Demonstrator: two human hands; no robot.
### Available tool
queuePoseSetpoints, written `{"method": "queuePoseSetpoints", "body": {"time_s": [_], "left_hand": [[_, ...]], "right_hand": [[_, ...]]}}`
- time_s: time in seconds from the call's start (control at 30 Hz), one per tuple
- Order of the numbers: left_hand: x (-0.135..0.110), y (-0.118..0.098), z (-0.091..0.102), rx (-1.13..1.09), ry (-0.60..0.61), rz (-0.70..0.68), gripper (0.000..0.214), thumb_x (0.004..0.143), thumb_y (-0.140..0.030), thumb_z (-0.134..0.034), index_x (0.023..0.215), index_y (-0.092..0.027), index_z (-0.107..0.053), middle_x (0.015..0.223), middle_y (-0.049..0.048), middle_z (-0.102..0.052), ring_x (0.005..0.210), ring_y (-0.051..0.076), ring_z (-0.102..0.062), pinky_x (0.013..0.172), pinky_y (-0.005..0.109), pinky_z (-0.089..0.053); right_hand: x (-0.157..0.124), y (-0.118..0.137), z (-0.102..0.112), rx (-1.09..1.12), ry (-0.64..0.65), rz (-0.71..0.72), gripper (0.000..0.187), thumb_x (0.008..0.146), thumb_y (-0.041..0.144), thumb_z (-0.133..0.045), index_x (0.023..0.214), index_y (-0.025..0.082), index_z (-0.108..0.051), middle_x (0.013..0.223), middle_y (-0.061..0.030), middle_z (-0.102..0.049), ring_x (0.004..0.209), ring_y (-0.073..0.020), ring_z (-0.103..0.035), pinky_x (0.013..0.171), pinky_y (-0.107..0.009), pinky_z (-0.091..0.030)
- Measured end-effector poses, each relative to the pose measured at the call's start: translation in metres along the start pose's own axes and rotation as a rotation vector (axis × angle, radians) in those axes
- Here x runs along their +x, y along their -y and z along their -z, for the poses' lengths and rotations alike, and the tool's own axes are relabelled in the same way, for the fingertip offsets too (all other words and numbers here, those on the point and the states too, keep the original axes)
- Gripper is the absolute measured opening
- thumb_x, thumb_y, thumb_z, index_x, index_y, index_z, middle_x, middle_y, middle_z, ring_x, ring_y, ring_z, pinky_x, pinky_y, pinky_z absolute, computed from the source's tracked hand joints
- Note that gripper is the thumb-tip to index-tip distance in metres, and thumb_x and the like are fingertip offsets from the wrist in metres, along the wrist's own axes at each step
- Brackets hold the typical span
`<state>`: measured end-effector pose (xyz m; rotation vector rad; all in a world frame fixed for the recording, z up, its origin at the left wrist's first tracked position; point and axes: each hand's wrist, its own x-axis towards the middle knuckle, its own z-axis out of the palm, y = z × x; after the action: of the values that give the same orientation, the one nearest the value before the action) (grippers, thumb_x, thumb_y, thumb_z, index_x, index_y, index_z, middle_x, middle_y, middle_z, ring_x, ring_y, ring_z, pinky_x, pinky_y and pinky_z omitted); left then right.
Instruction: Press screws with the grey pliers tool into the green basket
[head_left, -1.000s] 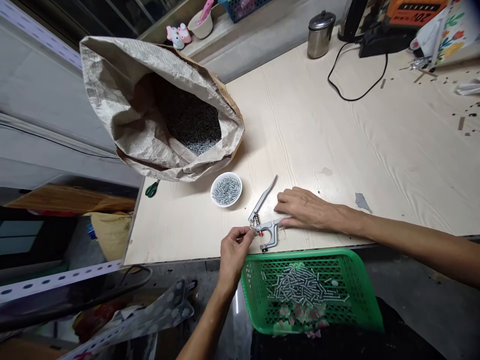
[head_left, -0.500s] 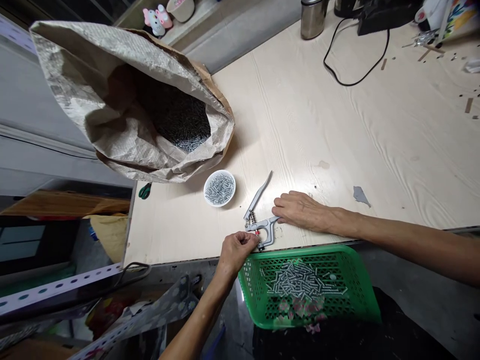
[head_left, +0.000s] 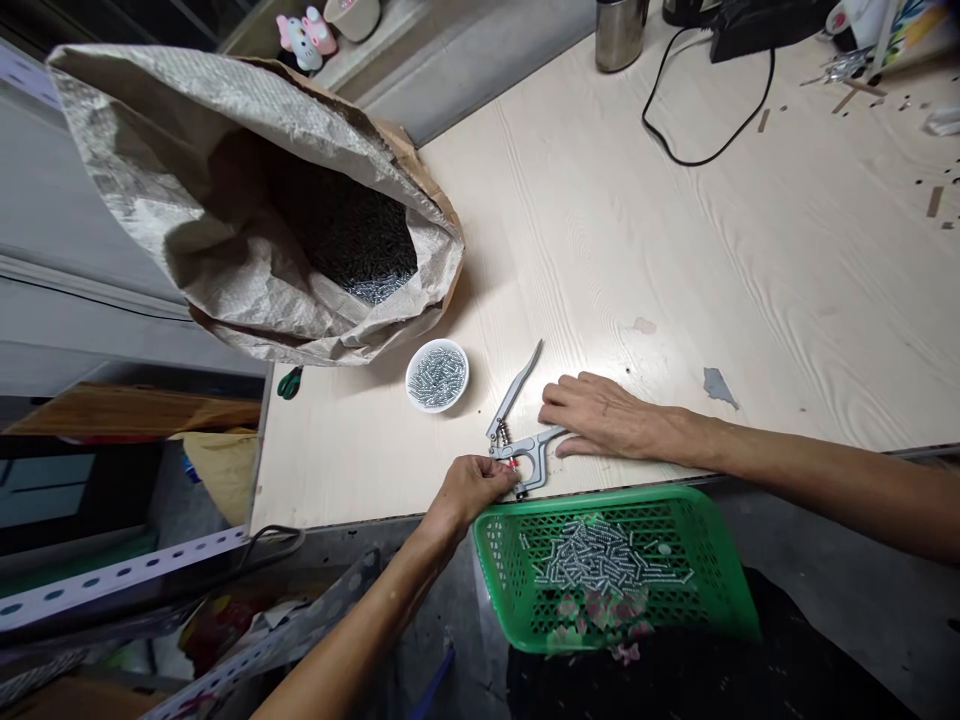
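Note:
A grey metal hand press tool point(head_left: 523, 440) lies near the table's front edge, its upper handle raised and angled up to the right. My right hand point(head_left: 600, 417) rests flat over the tool's lower handle, fingers stretched out. My left hand point(head_left: 472, 487) is pinched at the tool's jaw by a small red part; what it holds is too small to name. A small white dish point(head_left: 437, 375) of little metal pieces sits just left of the tool. Below the table edge, a green perforated basket point(head_left: 705, 590) holds a pile of similar silver pieces.
A large open paper sack point(head_left: 225, 200) full of dark metal pieces lies on the table's left end. Green-handled scissors point(head_left: 289, 381) sit at the left edge. A steel canister point(head_left: 621, 32) and a black cable point(head_left: 705, 150) are at the back. Scraps dot the right side.
My left hand has stayed pinched at the tool's jaw, shifting slightly down. The right hand remains on the handle. The view has tilted down and nearer.

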<state>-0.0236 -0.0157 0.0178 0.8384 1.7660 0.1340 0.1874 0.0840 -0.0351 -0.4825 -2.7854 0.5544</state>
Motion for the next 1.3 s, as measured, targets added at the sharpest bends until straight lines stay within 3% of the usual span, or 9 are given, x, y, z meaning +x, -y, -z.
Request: {"method": "queuePoseSetpoints", "body": {"time_s": [0.13, 0.23, 0.33, 0.73, 0.83, 0.93, 1.03, 1.13, 1.3], "left_hand": [[0.000, 0.001, -0.001, 0.012, -0.019, -0.009, 0.045, 0.055, -0.058, -0.066, 0.052, -0.016, -0.052, 0.048, -0.0055, -0.040, 0.049, 0.007, -0.029, 0.050, 0.023, -0.020], [0.000, 0.000, -0.001, 0.013, -0.024, 0.004, 0.046, 0.054, -0.060, -0.066, 0.051, -0.016, -0.051, 0.047, -0.0063, -0.038, 0.048, 0.007, -0.027, 0.050, 0.023, -0.019], [-0.002, -0.001, -0.002, 0.013, -0.021, -0.003, 0.047, 0.054, -0.061, -0.065, 0.048, -0.017, -0.047, 0.046, -0.0069, -0.035, 0.048, 0.006, -0.025, 0.051, 0.023, -0.018], [-0.007, 0.007, -0.005, 0.172, -0.082, -0.058, 0.041, 0.070, -0.052, -0.059, 0.050, -0.017, -0.048, 0.048, -0.0050, -0.040, 0.047, 0.008, -0.034, 0.050, 0.024, -0.025], [-0.015, 0.005, -0.014, 0.442, -0.367, -0.265, 0.031, 0.081, -0.042, -0.056, 0.065, -0.015, -0.058, 0.068, 0.0028, -0.057, 0.066, 0.017, -0.053, 0.061, 0.029, -0.041], [-0.009, -0.003, -0.025, 0.646, -0.571, -0.645, 0.032, 0.082, -0.035, -0.062, 0.106, -0.014, -0.059, 0.115, 0.0138, -0.059, 0.109, 0.028, -0.052, 0.087, 0.041, -0.046], [0.012, -0.014, -0.030, 0.753, -0.514, -0.877, 0.063, 0.080, -0.032, -0.066, 0.134, -0.014, -0.039, 0.137, 0.0184, -0.045, 0.124, 0.031, -0.041, 0.099, 0.048, -0.042], [0.029, -0.022, -0.028, 0.803, -0.420, -0.892, 0.071, 0.082, -0.031, -0.065, 0.140, -0.013, -0.029, 0.132, 0.0169, -0.049, 0.115, 0.028, -0.047, 0.097, 0.047, -0.043], [0.032, -0.028, -0.024, 0.818, -0.407, -0.855, 0.055, 0.083, -0.034, -0.064, 0.131, -0.017, -0.044, 0.112, 0.0104, -0.057, 0.103, 0.025, -0.049, 0.089, 0.043, -0.046]], "right_hand": [[0.007, -0.012, 0.016, -0.019, -0.010, -0.040, 0.084, 0.070, 0.059, -0.070, 0.136, 0.017, -0.038, 0.145, -0.0164, -0.036, 0.127, -0.0355, -0.033, 0.098, -0.051, -0.032], [0.017, -0.021, 0.023, -0.036, 0.079, -0.027, 0.095, 0.063, 0.059, -0.074, 0.138, 0.014, -0.036, 0.144, -0.0182, -0.037, 0.132, -0.0387, -0.025, 0.103, -0.057, -0.025], [0.027, -0.022, 0.028, -0.077, 0.164, -0.021, 0.096, 0.059, 0.058, -0.077, 0.134, 0.010, -0.040, 0.133, -0.0196, -0.047, 0.125, -0.0380, -0.035, 0.102, -0.058, -0.026], [0.033, -0.009, 0.033, -0.188, 0.205, -0.051, 0.055, 0.064, 0.051, -0.077, 0.100, 0.014, -0.058, 0.103, -0.0107, -0.056, 0.095, -0.0267, -0.044, 0.077, -0.038, -0.034], [0.031, -0.004, 0.032, -0.178, 0.202, -0.076, 0.045, 0.068, 0.046, -0.076, 0.095, 0.015, -0.059, 0.101, -0.0101, -0.056, 0.095, -0.0260, -0.045, 0.074, -0.036, -0.034], [0.030, 0.000, 0.029, -0.168, 0.188, -0.095, 0.045, 0.068, 0.044, -0.077, 0.097, 0.015, -0.059, 0.103, -0.0102, -0.056, 0.096, -0.0262, -0.045, 0.073, -0.035, -0.035], [0.027, 0.003, 0.027, -0.158, 0.184, -0.118, 0.053, 0.067, 0.045, -0.078, 0.103, 0.012, -0.058, 0.104, -0.0113, -0.057, 0.096, -0.0262, -0.046, 0.073, -0.035, -0.038], [0.022, 0.005, 0.028, -0.149, 0.177, -0.162, 0.059, 0.064, 0.045, -0.080, 0.106, 0.009, -0.057, 0.102, -0.0123, -0.057, 0.093, -0.0254, -0.047, 0.073, -0.036, -0.040], [0.012, 0.003, 0.028, -0.166, 0.126, -0.183, 0.036, 0.070, 0.034, -0.077, 0.094, 0.015, -0.060, 0.093, -0.0103, -0.059, 0.087, -0.0241, -0.049, 0.069, -0.034, -0.042]]}}
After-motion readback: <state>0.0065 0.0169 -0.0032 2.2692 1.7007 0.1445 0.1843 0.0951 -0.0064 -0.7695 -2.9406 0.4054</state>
